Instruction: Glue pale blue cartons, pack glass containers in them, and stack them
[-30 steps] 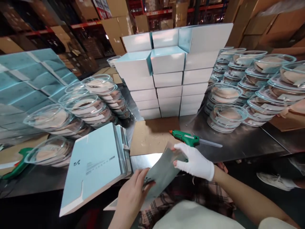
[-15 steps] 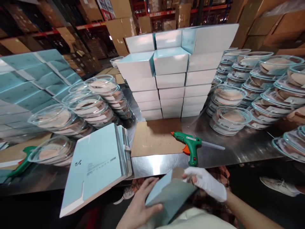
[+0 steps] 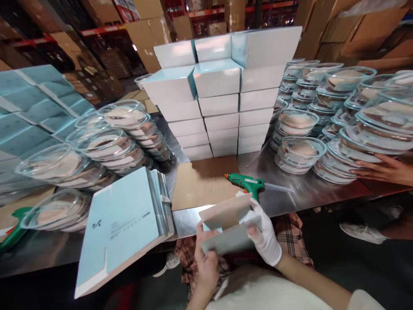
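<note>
A partly folded light blue cardboard box (image 3: 230, 242), brown on its inner side, is held up in front of the table's edge. My bare left hand (image 3: 206, 258) grips its left end, thumb in front and fingers behind. At its right end my right hand (image 3: 267, 241), in a white glove with bare fingertips, closes on the panels. Just beyond the box lies a green glue gun (image 3: 251, 183) with an orange nozzle and a clear glue stick, its handle partly hidden. To the left rests a pile of flat light blue boxes (image 3: 124, 224).
A cardboard sheet (image 3: 196, 183) lies on the metal table (image 3: 284, 202). Behind it rises a stack of white-and-blue boxes (image 3: 219, 105). Round lidded glass containers (image 3: 300, 148) stand in stacks on both sides. Another person's hand (image 3: 383, 170) touches a right-hand stack.
The box has risen and turned so its brown inside shows, with both hands moving along. The view has shifted slightly right. Another person's hand now rests against the containers at right.
</note>
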`<state>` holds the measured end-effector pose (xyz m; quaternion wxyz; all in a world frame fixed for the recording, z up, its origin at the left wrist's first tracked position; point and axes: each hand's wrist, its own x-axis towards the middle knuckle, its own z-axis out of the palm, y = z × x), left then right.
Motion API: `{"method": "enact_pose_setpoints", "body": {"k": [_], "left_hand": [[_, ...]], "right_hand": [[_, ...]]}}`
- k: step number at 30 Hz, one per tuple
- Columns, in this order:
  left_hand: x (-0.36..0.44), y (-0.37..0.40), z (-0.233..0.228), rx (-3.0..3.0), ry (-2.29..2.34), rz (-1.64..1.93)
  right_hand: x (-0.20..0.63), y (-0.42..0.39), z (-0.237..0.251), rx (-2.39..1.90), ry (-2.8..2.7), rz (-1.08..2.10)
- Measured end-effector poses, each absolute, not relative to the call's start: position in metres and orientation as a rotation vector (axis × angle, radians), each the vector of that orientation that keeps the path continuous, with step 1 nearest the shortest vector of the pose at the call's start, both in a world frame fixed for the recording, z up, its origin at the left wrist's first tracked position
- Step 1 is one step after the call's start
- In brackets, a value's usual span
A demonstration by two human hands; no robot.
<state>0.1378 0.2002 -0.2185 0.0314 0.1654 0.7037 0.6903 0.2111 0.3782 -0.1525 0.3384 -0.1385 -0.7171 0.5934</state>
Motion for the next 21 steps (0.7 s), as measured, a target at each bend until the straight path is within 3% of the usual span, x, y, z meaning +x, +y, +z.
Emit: {"method": "enact_pose_setpoints", "body": {"k": [3,8,10,15,21], "left_hand": [[0.139,0.205,-0.208,0.541,2.128,2.136],[0.128,0.19,-0.197,1.009,2.255,1.799],[0.122,0.18,-0.202,1.001,2.315,1.782],[0.111,0.175,-0.21,0.737,2.436,1.982],[0.106,0.193,-0.199,0.691,2.348,2.069]], "right_hand": [[0.209,0.37,-0.15,-0.557,-1.675,1.616],[0.209,0.389,-0.15,-0.527,-1.433,1.766],[0.212,0.411,-0.147,-0.658,-1.668,1.676],[0.196,0.46,-0.14,-1.393,-2.507,1.054],[0.176,0.469,-0.152,-1.354,-2.413,1.372]]}}
